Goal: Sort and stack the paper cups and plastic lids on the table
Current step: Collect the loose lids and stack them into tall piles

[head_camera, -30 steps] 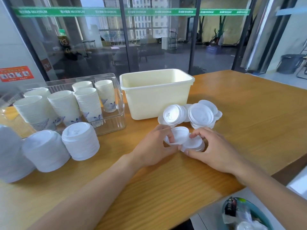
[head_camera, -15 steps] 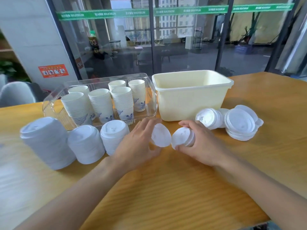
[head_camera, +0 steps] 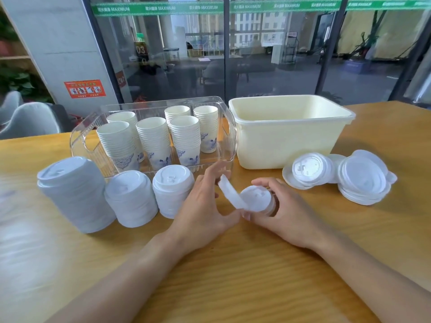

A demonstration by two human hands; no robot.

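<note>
At a wooden tabletop (head_camera: 256, 271), I hold a single plastic lid (head_camera: 229, 193) tilted on edge in my left hand (head_camera: 203, 206), fingers (head_camera: 215, 167) loosely curled round it, while my right hand (head_camera: 283, 210) cups a short stack of lids (head_camera: 257, 200) on its side — the likely aim being to nest the loose one onto that stack. Both forearms reach in from the near edge, wrists low, palms turned toward each other. Three finished lid stacks (head_camera: 130, 199) stand to the left, just before the clear tray (head_camera: 80, 136) of stacked paper cups (head_camera: 154, 138); unsorted lids (head_camera: 361, 178) lie to the right, beside the cream bin (head_camera: 291, 141) — work remains.
</note>
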